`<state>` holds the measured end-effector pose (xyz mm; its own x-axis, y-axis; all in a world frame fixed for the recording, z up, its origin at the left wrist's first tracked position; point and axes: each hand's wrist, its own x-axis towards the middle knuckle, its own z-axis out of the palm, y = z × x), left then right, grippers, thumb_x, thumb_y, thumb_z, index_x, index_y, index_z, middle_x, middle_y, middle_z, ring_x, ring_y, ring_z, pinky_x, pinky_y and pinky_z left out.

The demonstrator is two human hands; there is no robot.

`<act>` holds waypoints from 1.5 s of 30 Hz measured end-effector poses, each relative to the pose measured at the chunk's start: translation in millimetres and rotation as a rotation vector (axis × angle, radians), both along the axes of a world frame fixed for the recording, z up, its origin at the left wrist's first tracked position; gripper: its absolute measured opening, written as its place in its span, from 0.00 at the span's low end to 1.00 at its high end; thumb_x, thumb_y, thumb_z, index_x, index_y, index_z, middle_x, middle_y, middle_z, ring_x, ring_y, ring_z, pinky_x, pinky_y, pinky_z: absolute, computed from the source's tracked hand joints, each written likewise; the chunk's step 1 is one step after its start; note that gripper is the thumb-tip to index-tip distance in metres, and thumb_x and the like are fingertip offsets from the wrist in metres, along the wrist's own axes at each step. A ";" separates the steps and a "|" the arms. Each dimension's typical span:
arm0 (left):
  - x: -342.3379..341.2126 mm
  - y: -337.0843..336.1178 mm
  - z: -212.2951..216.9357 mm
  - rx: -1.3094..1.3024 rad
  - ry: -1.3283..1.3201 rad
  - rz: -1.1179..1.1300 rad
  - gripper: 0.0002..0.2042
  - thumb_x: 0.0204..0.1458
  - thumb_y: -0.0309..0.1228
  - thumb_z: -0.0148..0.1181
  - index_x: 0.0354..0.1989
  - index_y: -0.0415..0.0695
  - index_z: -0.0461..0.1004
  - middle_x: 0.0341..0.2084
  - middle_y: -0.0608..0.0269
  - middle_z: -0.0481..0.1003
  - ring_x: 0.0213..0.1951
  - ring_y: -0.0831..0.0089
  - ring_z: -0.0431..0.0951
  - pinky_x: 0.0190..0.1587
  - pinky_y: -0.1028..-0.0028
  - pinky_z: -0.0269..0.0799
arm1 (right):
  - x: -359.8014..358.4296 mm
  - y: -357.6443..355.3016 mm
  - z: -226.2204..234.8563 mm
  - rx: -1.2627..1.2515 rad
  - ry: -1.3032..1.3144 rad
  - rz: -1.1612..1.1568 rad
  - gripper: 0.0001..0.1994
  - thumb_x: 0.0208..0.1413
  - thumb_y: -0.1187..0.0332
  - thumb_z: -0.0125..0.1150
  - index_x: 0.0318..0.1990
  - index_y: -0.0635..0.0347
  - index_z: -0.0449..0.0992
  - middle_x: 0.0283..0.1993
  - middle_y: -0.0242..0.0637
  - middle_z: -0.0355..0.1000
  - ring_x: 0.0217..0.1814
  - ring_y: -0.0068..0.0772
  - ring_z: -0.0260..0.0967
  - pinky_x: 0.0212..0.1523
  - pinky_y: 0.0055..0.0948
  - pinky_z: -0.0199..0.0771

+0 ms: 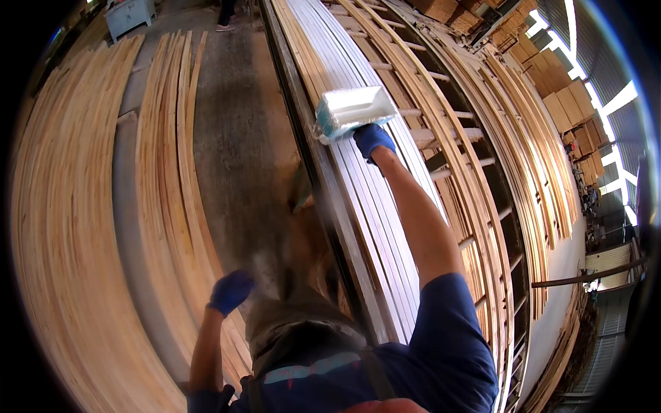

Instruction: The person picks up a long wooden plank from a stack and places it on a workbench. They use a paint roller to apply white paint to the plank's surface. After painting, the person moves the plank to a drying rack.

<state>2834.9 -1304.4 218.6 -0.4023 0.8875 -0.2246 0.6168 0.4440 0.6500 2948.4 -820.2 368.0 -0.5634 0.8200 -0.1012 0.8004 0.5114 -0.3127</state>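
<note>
the right grip [375, 142] is clamped on the near side of the white tub [337, 126], over the white boards [365, 199]. the tub looks light, stiff, maybe slick: best held there. i can't tell if the left grip [231, 292] is closed.

Observed one open-topped, box-shaped tub [337, 126], white inside, bluish-green and white-smeared outside, opening upward, over the far half of the white strips [375, 206]; contact unclear. Noted white strips as long, narrow, laid parallel, side by side.
</note>
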 end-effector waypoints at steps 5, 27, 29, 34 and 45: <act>-84.8 -1.7 -23.3 -0.114 0.009 0.042 0.11 0.53 0.38 0.55 0.34 0.45 0.78 0.35 0.53 0.78 0.39 0.55 0.78 0.42 0.61 0.74 | -117.0 107.1 -18.0 -0.014 0.039 -0.015 0.16 0.56 0.62 0.48 0.47 0.57 0.75 0.48 0.52 0.73 0.51 0.56 0.70 0.47 0.47 0.70; -435.8 282.0 -173.0 0.156 -0.380 -0.204 0.12 0.57 0.35 0.52 0.38 0.39 0.74 0.27 0.58 0.76 0.26 0.71 0.76 0.28 0.71 0.72 | -58.6 180.5 -30.9 0.121 0.009 -0.451 0.19 0.55 0.51 0.50 0.44 0.54 0.76 0.42 0.55 0.74 0.44 0.60 0.70 0.42 0.51 0.70; -420.1 346.7 -135.5 0.171 -0.285 -0.288 0.12 0.58 0.36 0.53 0.38 0.38 0.73 0.29 0.59 0.75 0.28 0.72 0.75 0.32 0.71 0.72 | -86.9 209.5 -27.9 0.005 0.044 -0.450 0.19 0.54 0.52 0.52 0.41 0.57 0.77 0.40 0.56 0.74 0.45 0.61 0.70 0.42 0.51 0.70; -393.6 419.0 -74.3 0.135 -0.838 0.035 0.12 0.59 0.36 0.54 0.40 0.38 0.72 0.31 0.60 0.74 0.31 0.73 0.76 0.34 0.70 0.72 | -93.6 219.6 -34.3 0.210 0.022 -0.271 0.13 0.50 0.60 0.56 0.34 0.59 0.78 0.31 0.56 0.74 0.36 0.61 0.72 0.36 0.52 0.72; -539.0 341.4 -144.9 -0.404 -0.911 0.663 0.11 0.56 0.38 0.54 0.36 0.43 0.74 0.26 0.55 0.78 0.23 0.67 0.78 0.25 0.73 0.71 | -153.5 160.0 -42.3 0.061 -0.213 -0.148 0.10 0.50 0.63 0.55 0.36 0.53 0.78 0.32 0.48 0.76 0.34 0.54 0.74 0.32 0.48 0.73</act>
<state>2295.9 -963.0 73.7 -0.3031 0.3665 -0.8797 -0.4245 0.7745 0.4690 2794.9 -660.2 325.7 -0.4083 0.9000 -0.1526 0.9123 0.3967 -0.1013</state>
